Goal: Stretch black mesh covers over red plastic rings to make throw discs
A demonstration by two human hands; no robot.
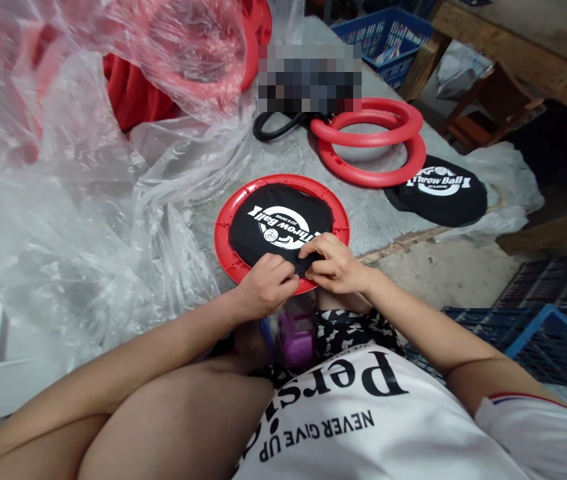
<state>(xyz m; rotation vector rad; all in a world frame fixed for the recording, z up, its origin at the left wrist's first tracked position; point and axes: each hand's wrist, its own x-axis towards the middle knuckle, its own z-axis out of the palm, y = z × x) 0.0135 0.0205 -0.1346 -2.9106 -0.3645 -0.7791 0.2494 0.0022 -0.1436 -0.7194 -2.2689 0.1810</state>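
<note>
A red plastic ring (224, 235) lies on the grey table's near edge, with a black fabric disc (248, 233) printed "Throw Ball" inside it. At the near side of the ring, my left hand (268, 285) is closed, fingers curled onto the fabric's edge. Just to its right, my right hand (337, 265) pinches the same edge between thumb and fingers. The exact grip of the left fingertips is partly hidden. Beyond, two red rings (370, 177) lie one overlapping the other. Another black fabric disc (448, 203) with the same print rests to their right.
Clear plastic bags (163, 193) cover the left side, with more red plastic rings (138, 100) in them. A black cord loop (278, 130) lies behind. One blue crate (388, 40) stands at the back, another blue crate (558, 347) at the right. A purple object (297, 339) is below the table edge.
</note>
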